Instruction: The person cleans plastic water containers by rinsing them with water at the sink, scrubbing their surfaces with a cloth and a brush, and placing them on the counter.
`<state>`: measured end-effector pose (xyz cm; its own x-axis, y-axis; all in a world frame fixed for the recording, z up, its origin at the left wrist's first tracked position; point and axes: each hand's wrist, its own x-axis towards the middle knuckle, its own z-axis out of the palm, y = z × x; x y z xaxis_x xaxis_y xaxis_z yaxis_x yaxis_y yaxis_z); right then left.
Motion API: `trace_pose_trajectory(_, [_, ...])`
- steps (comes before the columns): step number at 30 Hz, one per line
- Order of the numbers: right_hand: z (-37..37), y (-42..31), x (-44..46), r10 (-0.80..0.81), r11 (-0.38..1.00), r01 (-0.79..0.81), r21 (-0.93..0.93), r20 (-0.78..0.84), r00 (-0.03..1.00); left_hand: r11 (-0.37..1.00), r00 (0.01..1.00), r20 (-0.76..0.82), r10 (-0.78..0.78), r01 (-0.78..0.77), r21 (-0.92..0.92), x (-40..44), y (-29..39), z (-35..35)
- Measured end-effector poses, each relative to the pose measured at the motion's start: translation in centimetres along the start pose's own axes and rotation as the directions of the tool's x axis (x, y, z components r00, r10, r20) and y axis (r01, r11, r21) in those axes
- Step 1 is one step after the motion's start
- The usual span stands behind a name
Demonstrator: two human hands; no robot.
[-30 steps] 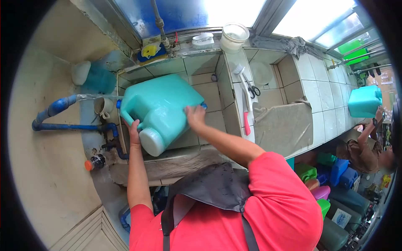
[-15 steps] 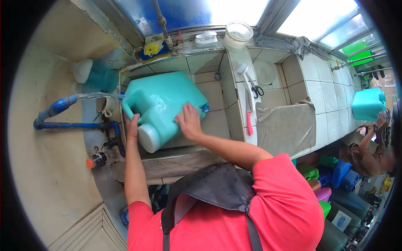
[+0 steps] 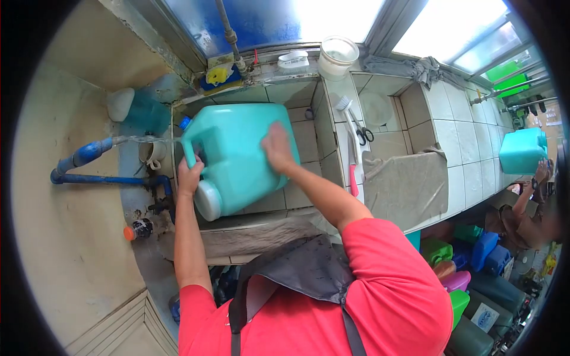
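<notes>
A large turquoise plastic jug [image 3: 237,139] lies on its side, tilted, in the tiled sink [image 3: 306,139]. Its wide white lid [image 3: 208,200] faces me, and a small blue cap [image 3: 185,123] sits at the far left corner. My left hand [image 3: 190,176] is closed around the lower end of the jug's handle, beside the white lid. Against the jug's broad side lies my right hand [image 3: 278,149], its fingers stretched out and slightly blurred. Water runs from a blue pipe spout [image 3: 89,151] toward the jug's handle side.
A brush [image 3: 350,124] and black-handled scissors [image 3: 363,133] lie on the sink divider. A grey cloth [image 3: 407,184] drapes over the ledge at right. A white tub [image 3: 338,56] stands by the window. Another person's hand [image 3: 541,171] touches a turquoise container [image 3: 522,151] at far right.
The jug has turned, its blue-capped corner rising away from me and its lid end shifting slightly nearer. My right hand has moved up and right across its side; my left hand keeps its hold.
</notes>
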<state>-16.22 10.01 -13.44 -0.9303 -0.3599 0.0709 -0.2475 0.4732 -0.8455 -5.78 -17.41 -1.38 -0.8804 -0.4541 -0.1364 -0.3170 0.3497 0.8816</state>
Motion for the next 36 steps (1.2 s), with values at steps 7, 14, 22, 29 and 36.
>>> trace_pose_trajectory(7, [-2.5, 4.9, -0.8, 0.74, 0.655, -0.726, 0.208, 0.019, 0.673, 0.991, 0.992, -0.017, 0.124, -0.125, -0.053, -2.0, 1.1, 1.0])
trace_pose_trajectory(14, [-8.9, -2.1, 4.8, 0.185, 0.969, -0.207, -0.131, -0.166, 0.969, 0.982, 0.991, -0.055, -0.119, 0.109, -0.151, -4.4, 6.4, 3.6])
trace_pose_trajectory(22, [-24.7, -9.4, 16.8, -0.362, 0.8, -0.074, -0.595, -0.578, 0.732, 0.919, 0.997, -0.01, -0.08, 0.078, 0.386, -1.0, 10.9, 2.5])
trace_pose_trajectory(29, [-25.5, -9.3, 19.7, -0.195, 0.726, -0.167, -0.667, -0.433, 0.88, 0.467, 0.593, -0.063, 0.803, -0.56, 0.685, 5.8, 10.3, -1.5])
trace_pose_trajectory(36, [-10.7, -21.4, 13.1, -0.233, 0.962, 0.271, 0.001, 0.513, 0.826, 0.762, 0.826, -0.039, 0.563, -0.499, 0.412, 7.3, 5.1, 0.3])
